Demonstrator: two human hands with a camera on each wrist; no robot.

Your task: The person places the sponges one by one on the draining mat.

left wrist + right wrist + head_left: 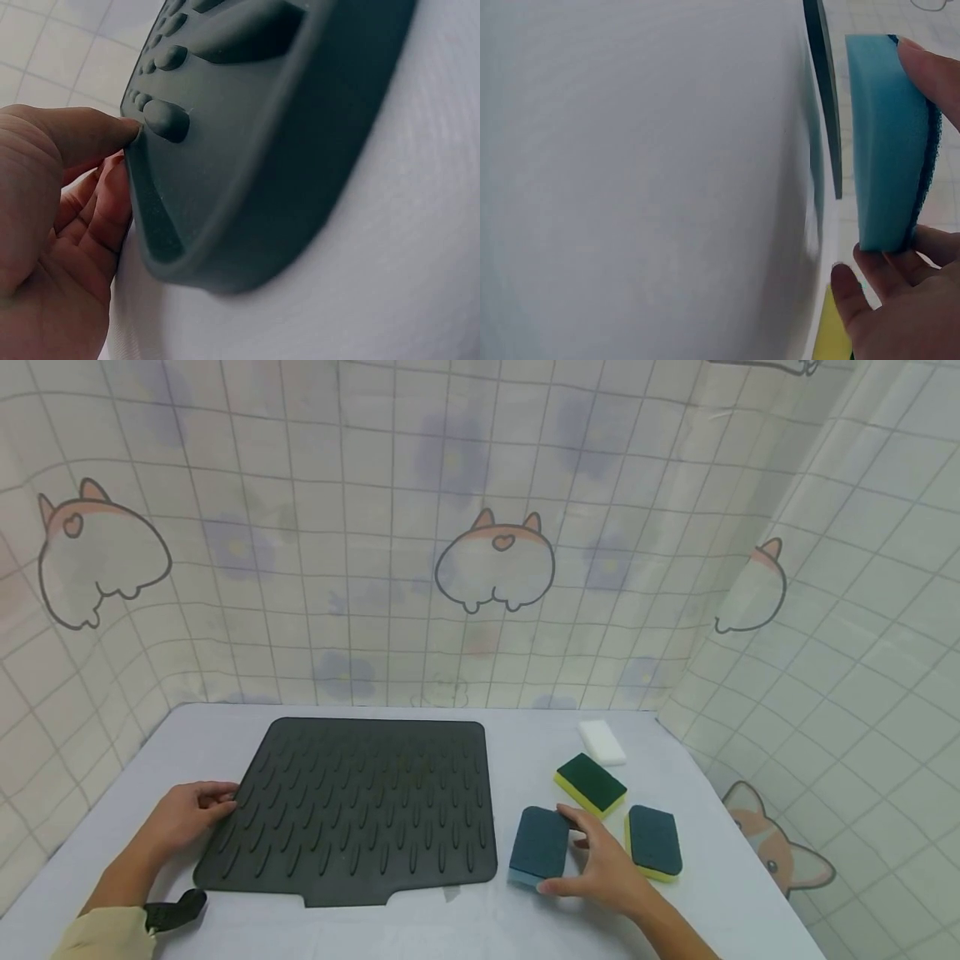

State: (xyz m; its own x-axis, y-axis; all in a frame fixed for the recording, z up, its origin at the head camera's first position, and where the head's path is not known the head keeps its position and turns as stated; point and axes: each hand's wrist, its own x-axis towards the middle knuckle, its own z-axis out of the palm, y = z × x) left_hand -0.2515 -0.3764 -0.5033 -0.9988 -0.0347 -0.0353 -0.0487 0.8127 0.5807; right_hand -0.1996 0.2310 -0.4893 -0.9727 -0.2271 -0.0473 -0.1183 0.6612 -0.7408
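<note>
A dark drying mat (360, 802) with raised ridges lies on the left half of the table. At its left edge my left hand (183, 814) pinches the rim; the left wrist view shows the thumb (97, 135) over the rim and fingers below. My right hand (600, 868) grips a blue sponge (540, 843) with a dark scouring side, just right of the mat. In the right wrist view the sponge (889, 150) is between the thumb at one end and fingertips at the other, its dark layer facing up.
Two yellow sponges with green tops, one behind (591, 783) and one to the right (654, 842), lie near my right hand. A white sponge block (602, 742) sits farther back. Curtains with a grid print (390, 527) surround the white table (420, 927).
</note>
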